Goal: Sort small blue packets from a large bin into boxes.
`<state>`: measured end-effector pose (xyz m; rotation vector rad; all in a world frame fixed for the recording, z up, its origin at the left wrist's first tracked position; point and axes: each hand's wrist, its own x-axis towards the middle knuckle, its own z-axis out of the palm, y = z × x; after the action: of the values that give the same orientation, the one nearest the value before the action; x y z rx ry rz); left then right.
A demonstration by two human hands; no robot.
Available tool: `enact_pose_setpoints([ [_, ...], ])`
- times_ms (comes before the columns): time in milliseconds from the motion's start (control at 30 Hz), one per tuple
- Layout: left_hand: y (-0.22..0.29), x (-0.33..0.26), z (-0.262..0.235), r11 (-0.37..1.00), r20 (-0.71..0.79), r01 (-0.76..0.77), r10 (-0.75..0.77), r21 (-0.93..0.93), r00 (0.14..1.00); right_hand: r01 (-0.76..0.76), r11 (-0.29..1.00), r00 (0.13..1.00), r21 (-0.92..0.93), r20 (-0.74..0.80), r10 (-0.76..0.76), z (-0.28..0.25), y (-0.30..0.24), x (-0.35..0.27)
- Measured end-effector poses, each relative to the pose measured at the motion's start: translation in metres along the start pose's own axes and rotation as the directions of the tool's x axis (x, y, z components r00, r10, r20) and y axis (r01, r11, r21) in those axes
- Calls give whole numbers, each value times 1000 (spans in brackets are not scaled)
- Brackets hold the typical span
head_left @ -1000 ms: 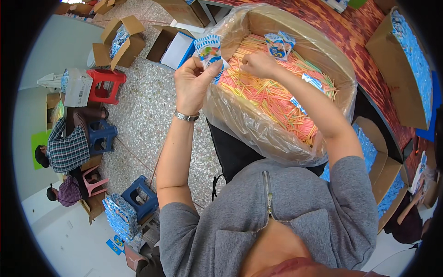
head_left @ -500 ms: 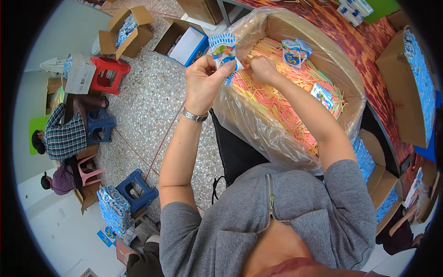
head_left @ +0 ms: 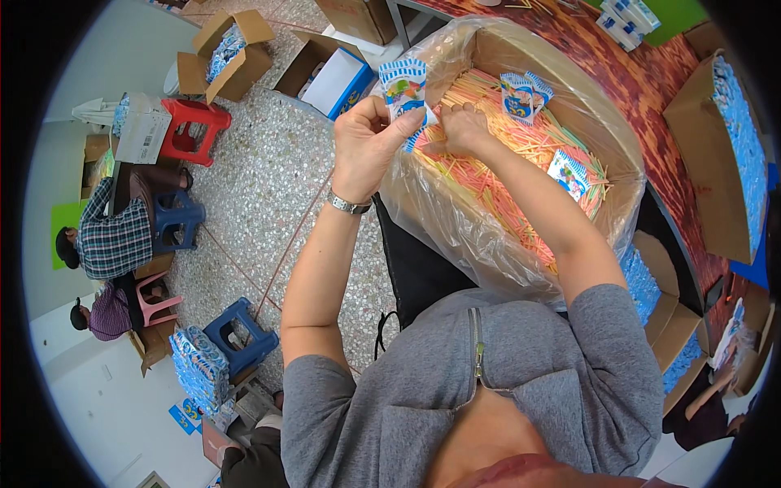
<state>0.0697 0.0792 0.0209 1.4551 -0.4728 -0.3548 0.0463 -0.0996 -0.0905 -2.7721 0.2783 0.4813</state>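
Note:
My left hand (head_left: 368, 145) is closed on a small blue-and-white striped packet (head_left: 404, 85), held upright between thumb and fingers at the near left rim of a large carton. That carton (head_left: 561, 69) has a clear plastic liner and holds a heap of thin pink, yellow and green sticks (head_left: 508, 191). Over the left part of the heap is my right hand (head_left: 465, 130), its fingers apart and touching the sticks. Two similar packets (head_left: 518, 98) lie together at the heap's far side. Another packet (head_left: 568, 172) rests on the sticks to the right.
An open carton with a blue-and-white box (head_left: 340, 85) stands on the floor beyond my left hand. Cartons of blue packets (head_left: 736, 154) stand at the right. Red (head_left: 195, 130) and blue stools (head_left: 242, 333) are at the left, where other people (head_left: 114, 236) sit.
My right hand has drawn away from the packet, slightly to the right onto the sticks, and its fingers have spread. My left hand has shifted a little to the right with the packet.

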Motion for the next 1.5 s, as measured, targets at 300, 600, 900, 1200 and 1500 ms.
enact_pose_setpoints([
  [300,5,0,2,1000,-10,12,-12,-2,1000,-33,999,999,-1,-21,33,4,-1,0],
  [600,-3,2,-2,1000,15,-23,23,-6,1000,8,997,998,-78,-69,-14,17,-1,5],
  [900,-3,3,-3,998,2,-50,50,25,999,-6,990,992,-144,-124,-12,22,-12,2],
  [1200,6,2,3,996,-25,-73,74,46,997,-13,989,986,-146,-169,-12,32,-9,11],
  [1500,9,3,-1,997,-62,-50,54,56,997,31,999,988,10,-150,-29,14,-6,-8],
])
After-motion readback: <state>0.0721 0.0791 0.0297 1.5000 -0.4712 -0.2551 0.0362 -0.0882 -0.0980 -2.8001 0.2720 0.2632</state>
